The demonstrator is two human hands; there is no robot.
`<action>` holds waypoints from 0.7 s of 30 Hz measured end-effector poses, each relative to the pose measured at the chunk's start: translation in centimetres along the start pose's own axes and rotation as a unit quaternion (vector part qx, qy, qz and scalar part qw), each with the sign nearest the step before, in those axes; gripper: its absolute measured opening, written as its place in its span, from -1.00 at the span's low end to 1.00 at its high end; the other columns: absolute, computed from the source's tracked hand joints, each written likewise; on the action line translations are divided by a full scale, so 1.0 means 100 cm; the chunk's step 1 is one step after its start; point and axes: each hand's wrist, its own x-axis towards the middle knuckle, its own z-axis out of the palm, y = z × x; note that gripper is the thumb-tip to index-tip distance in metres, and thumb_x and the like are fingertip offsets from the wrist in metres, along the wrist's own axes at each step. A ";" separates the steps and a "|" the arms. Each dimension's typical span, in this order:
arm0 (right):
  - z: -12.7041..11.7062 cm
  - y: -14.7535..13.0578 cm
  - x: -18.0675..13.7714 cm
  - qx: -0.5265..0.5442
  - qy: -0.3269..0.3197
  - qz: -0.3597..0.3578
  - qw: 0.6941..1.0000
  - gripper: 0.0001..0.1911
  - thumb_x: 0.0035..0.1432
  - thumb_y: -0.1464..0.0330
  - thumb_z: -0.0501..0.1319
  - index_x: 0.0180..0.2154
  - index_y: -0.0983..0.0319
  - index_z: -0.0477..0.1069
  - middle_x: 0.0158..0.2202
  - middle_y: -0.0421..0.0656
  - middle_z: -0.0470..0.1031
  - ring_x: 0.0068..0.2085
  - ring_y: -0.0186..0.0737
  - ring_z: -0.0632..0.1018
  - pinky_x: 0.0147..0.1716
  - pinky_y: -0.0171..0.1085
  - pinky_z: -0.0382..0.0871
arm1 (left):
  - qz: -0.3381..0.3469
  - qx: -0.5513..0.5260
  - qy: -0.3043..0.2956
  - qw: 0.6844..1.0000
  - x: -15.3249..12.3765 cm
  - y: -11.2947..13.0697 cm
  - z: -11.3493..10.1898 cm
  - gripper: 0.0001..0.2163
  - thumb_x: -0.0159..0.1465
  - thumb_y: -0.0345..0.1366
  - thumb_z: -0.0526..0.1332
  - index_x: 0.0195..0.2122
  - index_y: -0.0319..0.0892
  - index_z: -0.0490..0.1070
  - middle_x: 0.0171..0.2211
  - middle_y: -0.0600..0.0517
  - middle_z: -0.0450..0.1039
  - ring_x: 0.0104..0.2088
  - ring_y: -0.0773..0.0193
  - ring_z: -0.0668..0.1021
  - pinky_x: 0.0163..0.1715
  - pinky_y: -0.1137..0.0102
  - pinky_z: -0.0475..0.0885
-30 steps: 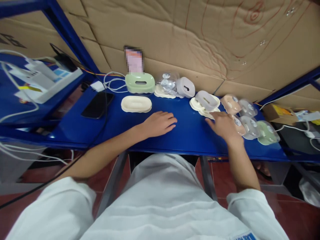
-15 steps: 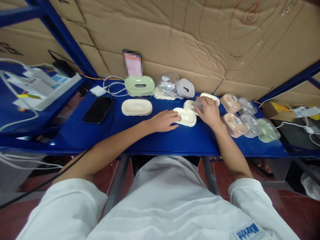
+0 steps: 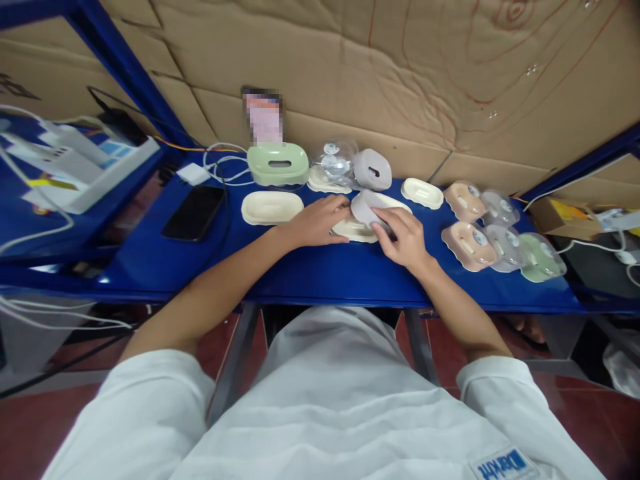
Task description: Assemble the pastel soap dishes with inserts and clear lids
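Observation:
A grey plastic lid [image 3: 364,206] is tilted over a cream oval tray [image 3: 353,230] at the middle of the blue table [image 3: 320,267]. My right hand [image 3: 403,235] grips the grey lid from the right, fingers curled on it. My left hand [image 3: 317,220] rests on the left end of the cream tray, fingers bent and pressing it. Another cream tray [image 3: 271,207] lies to the left, and a small cream tray [image 3: 423,192] lies to the right.
At the back stand a green box [image 3: 279,164], clear suction cups [image 3: 333,161] and a grey lid [image 3: 372,169]. Pink, clear and green parts [image 3: 500,237] crowd the right end. A black phone [image 3: 194,211] and a charger with cable [image 3: 195,173] lie left. Cardboard lines the wall.
My right hand has carried the grey lid leftwards onto the cream tray. My left hand has shifted onto that tray's left end. One small cream tray stays behind on the right.

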 end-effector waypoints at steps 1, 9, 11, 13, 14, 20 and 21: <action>-0.001 0.002 0.000 0.002 -0.006 0.002 1.000 -0.63 0.54 0.19 0.16 0.14 0.17 0.63 -0.03 0.00 0.72 -0.03 0.00 0.70 0.01 -0.04 0.61 | -0.011 -0.020 0.002 1.000 0.001 -0.003 -0.002 -0.41 0.33 -0.03 0.45 0.30 -0.17 0.41 0.25 -0.27 0.41 0.24 -0.20 0.51 0.26 -0.02 0.47; 0.017 0.004 -0.003 0.014 -0.203 -0.002 0.979 -0.58 0.59 0.16 0.10 0.23 0.15 0.60 0.08 0.00 0.70 0.10 0.04 0.65 0.11 0.03 0.43 | -0.078 -0.220 0.000 0.972 -0.003 -0.013 -0.003 0.13 0.19 0.13 0.55 0.62 0.01 -0.10 0.53 -0.29 0.07 0.47 -0.26 0.32 0.47 -0.13 0.28; 0.023 0.005 -0.003 0.026 -0.210 0.007 0.977 -0.58 0.60 0.18 0.09 0.27 0.12 0.57 0.17 -0.01 0.67 0.20 0.04 0.62 0.20 0.03 0.37 | -0.076 -0.205 -0.004 0.976 -0.004 -0.012 -0.003 0.13 0.17 0.15 0.55 0.62 0.01 -0.06 0.53 -0.28 0.04 0.53 -0.29 0.22 0.51 -0.16 0.19; 0.029 0.007 -0.003 0.036 -0.216 0.003 0.976 -0.58 0.61 0.20 0.07 0.29 0.11 0.55 0.23 -0.04 0.64 0.26 0.01 0.59 0.26 0.02 0.32 | -0.068 -0.173 -0.005 0.983 -0.003 -0.009 -0.003 0.06 0.20 0.14 0.54 0.60 -0.02 0.04 0.54 -0.28 0.04 0.55 -0.30 0.16 0.54 -0.17 0.12; 0.031 0.007 -0.003 0.039 -0.220 -0.003 0.975 -0.58 0.62 0.22 0.05 0.29 0.11 0.54 0.24 -0.05 0.64 0.28 -0.01 0.59 0.28 0.01 0.31 | -0.064 -0.159 -0.006 0.985 -0.003 -0.008 -0.004 0.02 0.22 0.14 0.52 0.59 -0.03 0.07 0.54 -0.27 0.04 0.55 -0.30 0.16 0.54 -0.17 0.10; 0.039 0.009 0.001 0.022 -0.214 0.008 0.977 -0.51 0.63 0.20 -0.02 0.35 0.15 0.49 0.33 -0.02 0.56 0.34 0.01 0.52 0.33 0.04 0.28 | -0.091 -0.147 -0.018 0.985 -0.002 -0.006 -0.006 -0.09 0.35 0.24 0.35 0.58 -0.05 0.09 0.57 -0.23 0.07 0.55 -0.15 0.22 0.53 -0.02 0.18; 0.038 0.010 0.001 0.019 -0.214 0.014 0.976 -0.49 0.61 0.15 0.01 0.38 0.16 0.45 0.36 0.01 0.53 0.37 0.05 0.50 0.36 0.07 0.26 | -0.102 -0.143 -0.025 0.984 -0.002 -0.008 -0.006 -0.11 0.36 0.26 0.32 0.57 -0.08 0.13 0.55 -0.24 0.11 0.53 -0.15 0.24 0.52 -0.02 0.19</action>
